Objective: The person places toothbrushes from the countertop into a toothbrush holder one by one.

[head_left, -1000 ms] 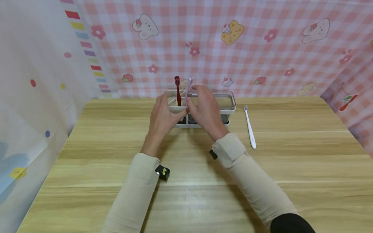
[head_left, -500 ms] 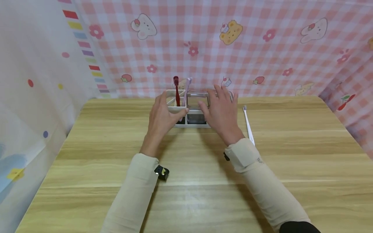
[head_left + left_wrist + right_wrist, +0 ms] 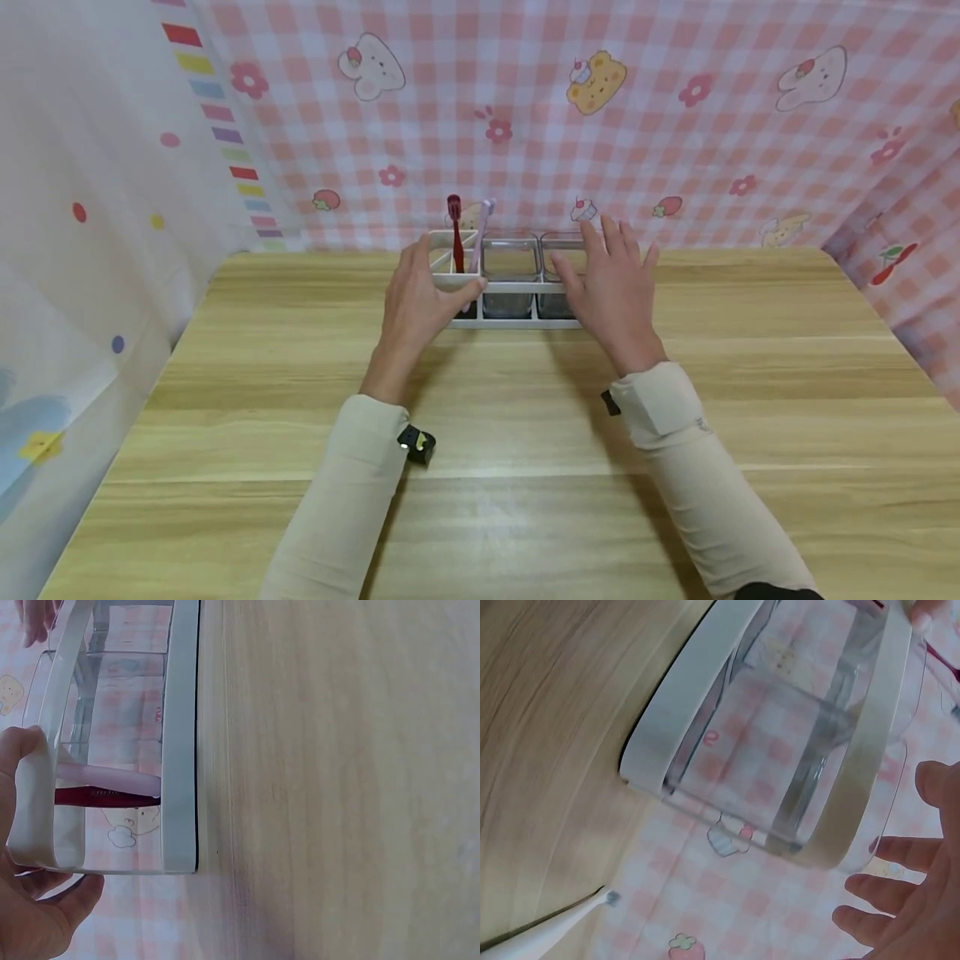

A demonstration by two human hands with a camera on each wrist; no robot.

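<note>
A white toothbrush holder (image 3: pixel 517 323) stands at the back of the table. My left hand (image 3: pixel 420 292) grips its left end, thumb on the front and fingers around the side. A dark red toothbrush (image 3: pixel 457 237) and a pale lilac toothbrush (image 3: pixel 481 237) stand in the holder's divided left section. Two clear cups, one of them the left clear cup (image 3: pixel 508 304), sit in the middle and right sections. Over the right end hovers my right hand (image 3: pixel 617 296), fingers spread, holding nothing. In the right wrist view its fingers are close to the right cup; contact is unclear.
A white toothbrush (image 3: pixel 547 934) lies on the table to the right of the holder; the right hand and forearm hide it in the head view. Right behind the wooden table (image 3: pixel 495 450) hangs a pink checked cloth (image 3: pixel 450 108).
My right hand has moved right, from beside the lilac toothbrush to the holder's right end, and its fingers have spread. The left hand and the holder stay in place.
</note>
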